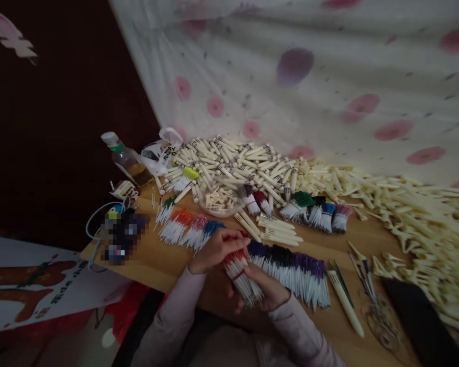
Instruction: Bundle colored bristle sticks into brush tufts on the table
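Note:
A bundle of red-tipped white pen refills (241, 275), with a red band round its middle, is in my hands above the table's front edge. My right hand (266, 286) is wrapped round the bundle from the right. My left hand (219, 248) closes at its red upper end, fingers bent over the tips. Just right of the hands lies a row of refills with dark blue, black and purple tips (290, 275). To the left are loose groups with orange tips (177, 227), pink tips (194, 229) and blue tips (210, 234).
Assembled pen barrels (229, 160) are heaped at the back, with loose cream plastic parts (416, 234) on the right. A clear bowl (233, 209) of small pieces stands mid-table. Also here are a bottle (128, 160), tweezers (340, 280), one pen barrel (346, 303) and a dark flat object (416, 316).

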The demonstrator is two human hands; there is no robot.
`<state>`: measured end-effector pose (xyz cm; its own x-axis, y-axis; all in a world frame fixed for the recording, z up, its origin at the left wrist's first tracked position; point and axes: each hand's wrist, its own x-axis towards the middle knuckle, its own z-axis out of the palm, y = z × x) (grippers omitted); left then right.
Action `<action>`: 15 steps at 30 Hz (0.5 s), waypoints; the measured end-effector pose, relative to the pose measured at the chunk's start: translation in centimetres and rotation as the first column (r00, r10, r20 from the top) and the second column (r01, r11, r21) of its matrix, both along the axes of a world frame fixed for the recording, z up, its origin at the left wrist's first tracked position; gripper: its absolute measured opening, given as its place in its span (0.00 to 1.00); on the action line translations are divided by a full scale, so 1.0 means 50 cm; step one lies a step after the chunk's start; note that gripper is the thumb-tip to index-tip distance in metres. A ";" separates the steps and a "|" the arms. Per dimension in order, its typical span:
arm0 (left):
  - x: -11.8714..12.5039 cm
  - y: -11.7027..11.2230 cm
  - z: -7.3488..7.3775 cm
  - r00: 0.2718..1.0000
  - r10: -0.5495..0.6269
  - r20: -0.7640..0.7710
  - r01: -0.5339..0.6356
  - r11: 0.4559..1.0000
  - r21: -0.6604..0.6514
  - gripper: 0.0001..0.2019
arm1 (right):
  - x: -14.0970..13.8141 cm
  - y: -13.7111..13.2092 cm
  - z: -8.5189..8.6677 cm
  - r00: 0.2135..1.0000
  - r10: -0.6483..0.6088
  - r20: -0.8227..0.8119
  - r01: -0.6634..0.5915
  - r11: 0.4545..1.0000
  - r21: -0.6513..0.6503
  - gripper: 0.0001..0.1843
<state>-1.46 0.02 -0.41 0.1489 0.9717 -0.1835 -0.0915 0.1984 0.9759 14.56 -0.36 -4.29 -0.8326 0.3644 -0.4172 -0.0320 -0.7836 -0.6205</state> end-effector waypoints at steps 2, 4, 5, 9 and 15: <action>-0.014 -0.001 -0.001 1.000 -0.011 0.027 0.012 1.000 -0.006 0.19 | 0.001 -0.004 0.001 0.995 0.085 -0.055 -0.091 0.990 -0.107 0.27; -0.021 0.000 -0.001 0.996 -0.073 0.047 0.073 0.997 0.001 0.20 | -0.003 -0.017 -0.002 0.986 0.136 -0.098 -0.152 0.970 -0.189 0.18; -0.021 0.001 0.000 0.991 -0.119 0.054 0.119 0.993 0.007 0.21 | -0.006 -0.024 -0.006 0.984 0.137 -0.111 -0.159 0.964 -0.214 0.14; -0.009 0.009 -0.002 0.958 -0.274 0.083 0.271 0.962 0.038 0.24 | -0.023 -0.048 -0.029 0.989 0.055 -0.136 -0.093 0.953 -0.289 0.10; 0.011 0.012 -0.020 0.901 -0.400 0.166 0.388 0.916 0.103 0.23 | -0.019 -0.060 -0.033 0.988 -0.081 -0.130 0.025 0.923 -0.385 0.12</action>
